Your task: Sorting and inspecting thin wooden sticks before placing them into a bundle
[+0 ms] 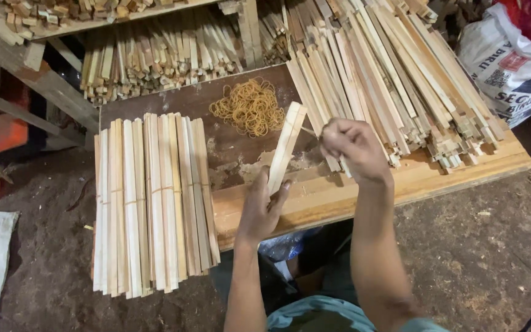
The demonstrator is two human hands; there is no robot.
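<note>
My left hand (264,209) pinches the lower end of a few thin wooden sticks (286,146), held upright over the surface (364,190). My right hand (353,147) is curled shut near their top. I judge them light, stiff, splintery; best gripped low.

dusty dirt floor (474,258), wooden workbench (462,175)

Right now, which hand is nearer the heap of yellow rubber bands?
Right. The right hand hovers just right of the heap of yellow rubber bands; the left hand sits lower, gripping pale wooden slats.
</note>
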